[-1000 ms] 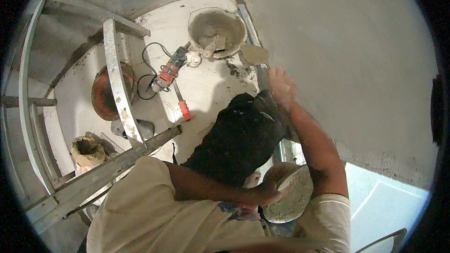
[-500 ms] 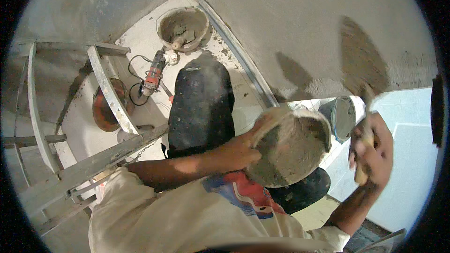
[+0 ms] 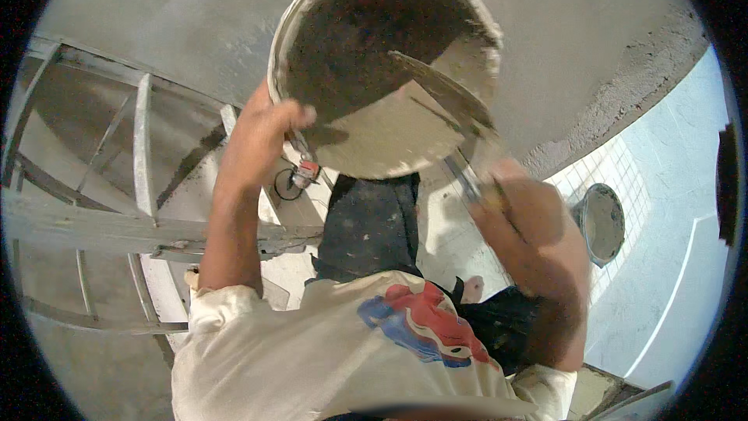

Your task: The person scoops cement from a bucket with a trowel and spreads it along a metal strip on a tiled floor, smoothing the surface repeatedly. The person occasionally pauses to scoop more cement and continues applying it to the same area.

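Observation:
A round bucket (image 3: pixel 275 70) with a wire handle is raised in front of the wall, its open mouth facing me. Grey mortar (image 3: pixel 374 140) lies in its lower part. My left hand (image 3: pixel 273 129) grips the bucket's left side, thumb over the rim. My right hand (image 3: pixel 510 199), smeared by motion, is closed on the handle of a pointed trowel. The trowel's blade (image 3: pixel 448 90) is inside the bucket's mouth, above the mortar; whether it touches the mortar I cannot tell.
A ladder (image 3: pixel 143 148) and a rough plank (image 3: pixel 156 228) stand at the left. A red power tool (image 3: pixel 305 173) with a cord lies beyond my leg (image 3: pixel 370 226). Another bucket (image 3: pixel 604 224) sits on tiles at the right. The plastered wall (image 3: pixel 561 54) rises ahead.
The bucket has gone up and left from near my lap to before the wall. My right hand has brought the trowel from the wall at right into the bucket's mouth.

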A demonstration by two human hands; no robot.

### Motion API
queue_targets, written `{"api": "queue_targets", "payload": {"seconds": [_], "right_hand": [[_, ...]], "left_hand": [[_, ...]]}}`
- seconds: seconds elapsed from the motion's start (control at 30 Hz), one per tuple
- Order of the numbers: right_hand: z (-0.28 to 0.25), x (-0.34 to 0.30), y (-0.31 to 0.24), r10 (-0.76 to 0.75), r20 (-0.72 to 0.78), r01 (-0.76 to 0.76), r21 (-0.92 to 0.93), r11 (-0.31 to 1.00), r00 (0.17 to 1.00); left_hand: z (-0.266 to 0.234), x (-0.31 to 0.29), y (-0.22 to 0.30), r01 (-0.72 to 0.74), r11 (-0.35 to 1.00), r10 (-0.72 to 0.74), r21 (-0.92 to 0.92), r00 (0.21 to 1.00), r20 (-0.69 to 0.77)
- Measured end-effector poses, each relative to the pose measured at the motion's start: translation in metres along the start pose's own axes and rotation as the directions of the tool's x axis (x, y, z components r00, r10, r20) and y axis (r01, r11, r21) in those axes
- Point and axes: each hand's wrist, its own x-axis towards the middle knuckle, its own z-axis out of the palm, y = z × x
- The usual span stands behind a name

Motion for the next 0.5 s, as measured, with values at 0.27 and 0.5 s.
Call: {"api": "queue_targets", "payload": {"seconds": [0.27, 0.5], "right_hand": [[0.087, 0.116, 0.013, 0.105, 0.056, -0.1, -0.075, 0.992, 0.993], [0.128, 0.115, -0.013, 0.035, 0.155, 0.002, -0.237, 0.972, 0.987]], "left_hand": [[-0.021, 0.096, -0.027, 0.037, 0.987, -0.054, 0.154, 0.992, 0.113], [0.009, 0.14, -0.009, 0.064, 0.961, -0.159, 0.27, 0.924, 0.348]]}}
